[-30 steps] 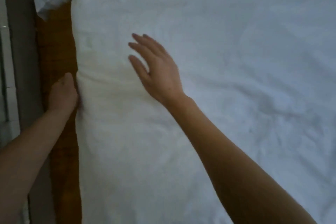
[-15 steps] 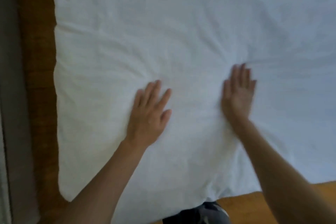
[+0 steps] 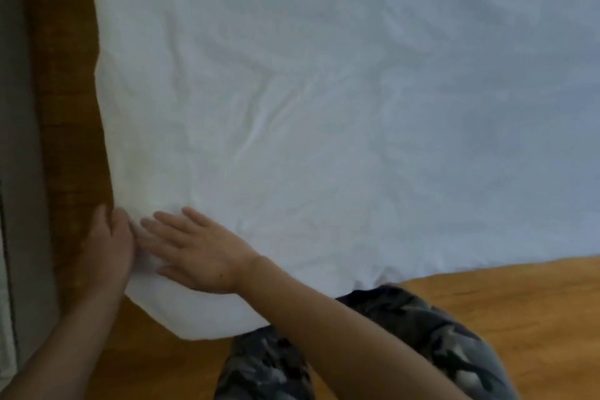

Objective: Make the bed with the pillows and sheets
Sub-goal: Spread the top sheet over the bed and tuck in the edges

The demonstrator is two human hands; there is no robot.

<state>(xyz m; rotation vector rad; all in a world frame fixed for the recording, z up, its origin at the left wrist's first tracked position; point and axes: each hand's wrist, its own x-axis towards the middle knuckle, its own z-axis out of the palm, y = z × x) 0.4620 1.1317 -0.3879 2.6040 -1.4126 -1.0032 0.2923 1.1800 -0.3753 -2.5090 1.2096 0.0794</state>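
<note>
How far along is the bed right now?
Done: the white sheet is spread over the bed, lightly wrinkled. In hand: the left hand and right hand work its near-left corner. Left: smoothing the wrinkles; no pillows in view.

White sheet [image 3: 324, 107]; camouflage-patterned grey trousers [image 3: 422, 334]; orange-brown wood frame [image 3: 519, 302].

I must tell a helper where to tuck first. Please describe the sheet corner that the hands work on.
The white sheet covers most of the view over brown wood. Follow its left edge down to the near-left corner. Only there do the left hand and right hand meet.
</note>
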